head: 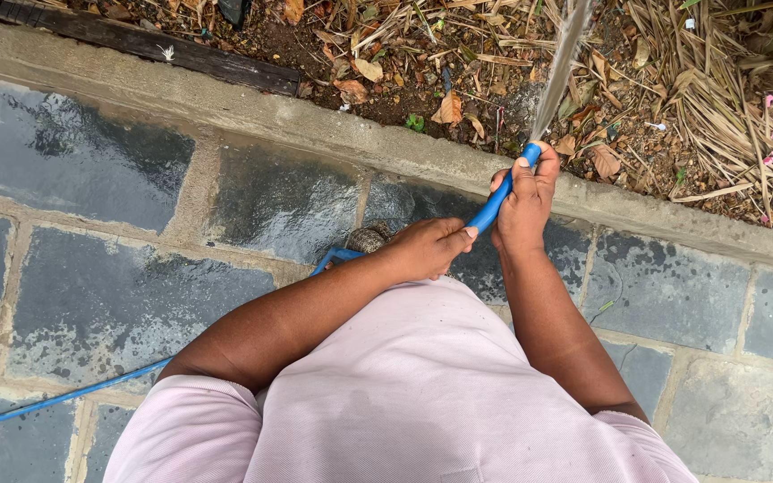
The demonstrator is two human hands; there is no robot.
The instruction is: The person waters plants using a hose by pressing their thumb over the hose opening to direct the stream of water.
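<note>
1. The blue hose runs from 8 o'clock across the wet paving up to the middle, its end at 1 o'clock.
2. The right hand has its grip closed around the hose end, thumb pinching the opening; water sprays toward 12 o'clock onto the leaf-strewn soil.
3. The left hand has its grip closed on the hose just behind.
4. It looks light, bendy and wet, probably slippery; holding near the end with both hands suits it.
</note>
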